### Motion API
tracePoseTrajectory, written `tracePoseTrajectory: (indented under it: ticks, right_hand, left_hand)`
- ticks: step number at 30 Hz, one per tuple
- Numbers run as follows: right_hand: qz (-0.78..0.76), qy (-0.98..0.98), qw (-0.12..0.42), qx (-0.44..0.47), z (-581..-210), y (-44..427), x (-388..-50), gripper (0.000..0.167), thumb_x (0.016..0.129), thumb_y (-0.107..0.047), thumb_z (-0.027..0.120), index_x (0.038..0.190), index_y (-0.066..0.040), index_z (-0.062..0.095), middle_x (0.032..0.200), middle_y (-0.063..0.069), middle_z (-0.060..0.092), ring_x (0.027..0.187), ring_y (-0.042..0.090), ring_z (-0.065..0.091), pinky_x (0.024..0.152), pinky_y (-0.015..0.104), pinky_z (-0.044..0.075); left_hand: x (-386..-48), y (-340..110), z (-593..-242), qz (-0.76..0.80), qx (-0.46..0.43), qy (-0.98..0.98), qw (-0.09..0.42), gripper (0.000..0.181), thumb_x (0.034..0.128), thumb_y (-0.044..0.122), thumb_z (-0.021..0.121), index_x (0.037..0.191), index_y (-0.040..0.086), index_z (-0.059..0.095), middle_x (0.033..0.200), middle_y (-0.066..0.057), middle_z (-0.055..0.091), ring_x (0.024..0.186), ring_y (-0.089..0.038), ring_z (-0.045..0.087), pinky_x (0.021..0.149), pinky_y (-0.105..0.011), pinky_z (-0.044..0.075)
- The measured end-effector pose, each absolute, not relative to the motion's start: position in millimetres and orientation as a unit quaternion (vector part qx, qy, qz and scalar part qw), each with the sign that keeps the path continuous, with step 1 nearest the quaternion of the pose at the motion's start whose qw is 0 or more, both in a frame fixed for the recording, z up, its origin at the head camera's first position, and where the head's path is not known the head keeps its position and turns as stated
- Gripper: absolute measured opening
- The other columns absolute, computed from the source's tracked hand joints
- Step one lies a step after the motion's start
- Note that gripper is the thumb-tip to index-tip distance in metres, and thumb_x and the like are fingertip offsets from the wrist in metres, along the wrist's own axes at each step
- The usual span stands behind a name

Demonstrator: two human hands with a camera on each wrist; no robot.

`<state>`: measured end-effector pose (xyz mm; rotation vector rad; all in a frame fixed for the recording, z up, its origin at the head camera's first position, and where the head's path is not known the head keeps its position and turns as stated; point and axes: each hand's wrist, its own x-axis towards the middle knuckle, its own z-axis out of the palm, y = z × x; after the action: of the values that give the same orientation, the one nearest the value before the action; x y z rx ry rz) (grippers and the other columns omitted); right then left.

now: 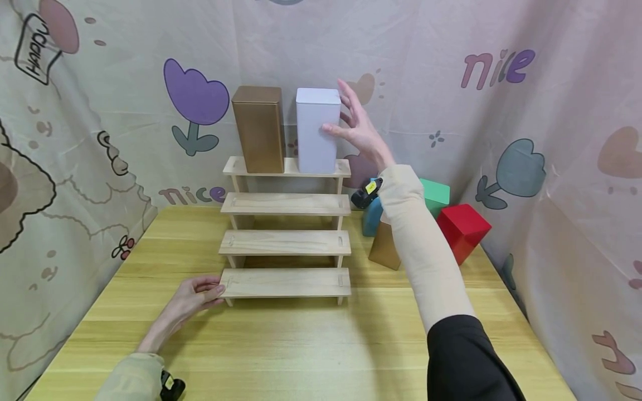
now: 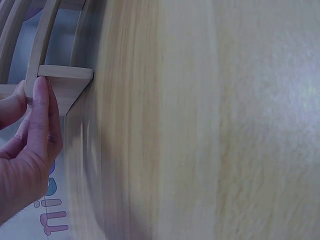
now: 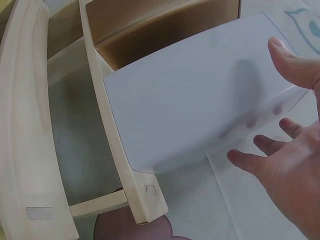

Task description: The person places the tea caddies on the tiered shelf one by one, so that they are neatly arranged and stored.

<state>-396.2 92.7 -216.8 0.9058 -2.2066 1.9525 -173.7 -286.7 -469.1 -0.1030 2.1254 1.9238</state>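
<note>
A wooden stepped rack (image 1: pixel 286 283) with several shelves stands on the table. On its top shelf stand a brown-gold box (image 1: pixel 258 131) at the left and a white box (image 1: pixel 317 133) at the right, both upright. My right hand (image 1: pixel 358 128) is at the right side of the white box, thumb and fingers spread; in the right wrist view the fingers (image 3: pixel 267 145) appear apart from its surface. My left hand (image 1: pixel 197 298) pinches the left end of the lowest shelf between thumb and fingers, as the left wrist view also shows on the shelf edge (image 2: pixel 35 55).
Right of the rack, partly behind my right forearm, are a red box (image 1: pixel 462 231), a green box (image 1: pixel 435 195), a blue object (image 1: pixel 371 218) and another brown-gold box (image 1: pixel 384 246). A printed curtain (image 1: pixel 401 44) hangs behind and at both sides of the wooden table (image 1: pixel 281 351).
</note>
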Motion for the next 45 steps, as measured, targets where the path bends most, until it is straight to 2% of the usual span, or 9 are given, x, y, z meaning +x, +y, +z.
tracePoseTrajectory:
  ticks: [4, 7, 11, 18, 21, 27, 45]
  right_hand:
    - [0.627, -0.717, 0.045, 0.300, -213.3, 96.6, -384.0, 0.100, 0.087, 0.001, 0.074, 0.162, -0.028, 0.014, 0.169, 0.000, 0.013, 0.156, 0.022, 0.020, 0.132, 0.042, 0.028]
    - [0.619, -0.723, 0.052, 0.302, -210.1, 100.6, -370.6, 0.098, 0.087, -0.002, 0.074, 0.162, -0.026, 0.015, 0.170, 0.003, 0.010, 0.158, 0.026, 0.016, 0.132, 0.042, 0.027]
    - [0.618, -0.728, 0.052, 0.293, -211.7, 107.8, -359.2, 0.097, 0.088, -0.006, 0.073, 0.162, -0.028, 0.016, 0.170, 0.008, 0.011, 0.157, 0.036, 0.018, 0.128, 0.051, 0.034]
    - [0.620, -0.722, 0.088, 0.294, -226.5, 120.0, -365.3, 0.093, 0.090, -0.010, 0.071, 0.162, -0.031, 0.016, 0.169, 0.001, 0.017, 0.156, 0.032, 0.022, 0.130, 0.049, 0.032]
    - [0.625, -0.713, 0.100, 0.302, -231.8, 124.7, -363.8, 0.090, 0.091, -0.009, 0.070, 0.162, -0.029, 0.017, 0.169, 0.000, 0.018, 0.156, 0.031, 0.024, 0.129, 0.051, 0.033]
    - [0.641, -0.699, 0.089, 0.303, -242.9, 135.9, -353.4, 0.088, 0.091, -0.011, 0.069, 0.161, -0.030, 0.019, 0.168, -0.001, 0.021, 0.155, 0.025, 0.026, 0.127, 0.057, 0.034]
    - [0.632, -0.703, 0.086, 0.316, -290.0, 177.1, -323.1, 0.085, 0.094, -0.010, 0.068, 0.161, -0.023, 0.019, 0.167, 0.003, 0.024, 0.154, 0.029, 0.027, 0.127, 0.064, 0.027]
  left_hand:
    - [-174.0, -287.1, -469.3, 0.669, -0.029, 0.730, 0.137, 0.056, 0.0992, 0.000, 0.059, 0.140, -0.026, 0.031, 0.099, 0.001, 0.063, 0.087, -0.005, 0.067, 0.084, -0.019, 0.065]
    - [-173.9, -287.5, -469.5, 0.668, -0.027, 0.731, 0.136, 0.056, 0.0994, 0.000, 0.059, 0.140, -0.026, 0.030, 0.100, 0.001, 0.063, 0.087, -0.005, 0.067, 0.085, -0.019, 0.065]
    - [-173.7, -287.5, -469.6, 0.666, -0.028, 0.733, 0.136, 0.057, 0.0990, 0.000, 0.060, 0.140, -0.026, 0.030, 0.099, 0.001, 0.064, 0.087, -0.005, 0.068, 0.085, -0.019, 0.065]
    - [-173.9, -287.2, -468.4, 0.665, -0.039, 0.733, 0.138, 0.057, 0.0985, 0.001, 0.061, 0.140, -0.024, 0.032, 0.099, 0.001, 0.064, 0.086, -0.005, 0.068, 0.084, -0.019, 0.065]
    - [-173.8, -287.1, -467.9, 0.663, -0.036, 0.734, 0.141, 0.056, 0.0988, 0.001, 0.060, 0.139, -0.025, 0.031, 0.099, 0.001, 0.064, 0.087, -0.005, 0.068, 0.084, -0.019, 0.065]
    - [-173.9, -287.4, -466.5, 0.660, -0.039, 0.736, 0.144, 0.057, 0.0991, 0.002, 0.061, 0.140, -0.024, 0.031, 0.099, 0.001, 0.064, 0.087, -0.004, 0.068, 0.085, -0.019, 0.065]
    - [-174.5, -287.7, -467.7, 0.665, -0.039, 0.732, 0.147, 0.056, 0.0987, 0.002, 0.061, 0.139, -0.025, 0.033, 0.098, 0.002, 0.065, 0.087, -0.005, 0.068, 0.086, -0.019, 0.065]
